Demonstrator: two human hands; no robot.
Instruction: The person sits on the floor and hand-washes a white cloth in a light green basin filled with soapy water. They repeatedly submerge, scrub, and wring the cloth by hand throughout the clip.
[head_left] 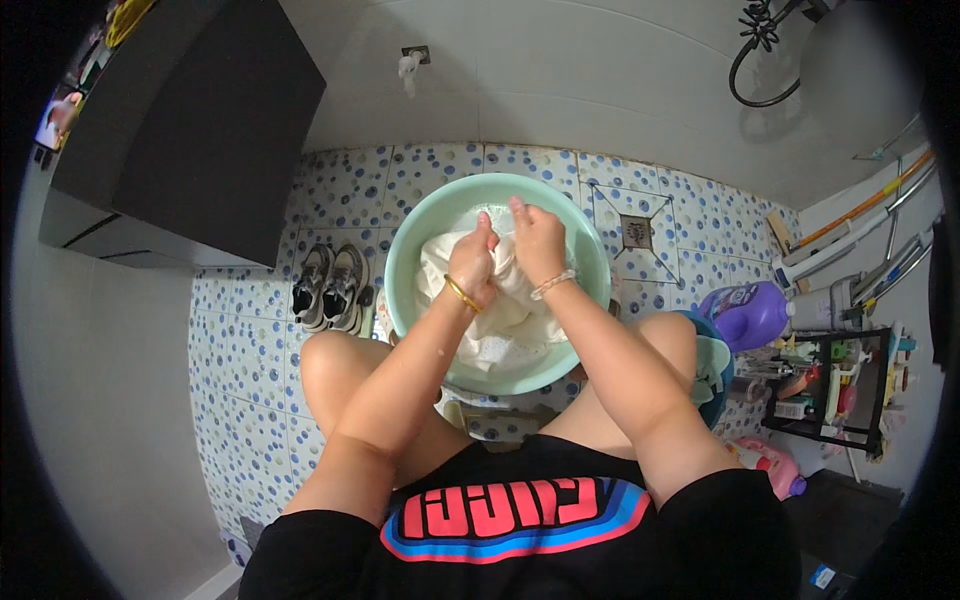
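Note:
A pale green basin (398, 290) stands in front of me, between my knees. In it lies a bunched cream-white cloth (510, 325), wet, with soapy suds around it. My left hand (474, 265), with a gold bangle at the wrist, is closed on a fold of the cloth. Close beside it, my right hand (538, 245), wearing a pale beaded bracelet, grips the same cloth. Both thumbs point toward the far rim. A raised twist of the fabric runs between the two hands. The exact kind of garment cannot be made out.
A pair of sneakers (331, 287) sits left of the basin, below a dark cabinet (215, 130). To the right are a floor drain (636, 232), a purple jug (750, 314), a blue tub (712, 405) holding pale cloth, and a black rack (830, 390) of bottles. A tap (410, 66) juts from the wall.

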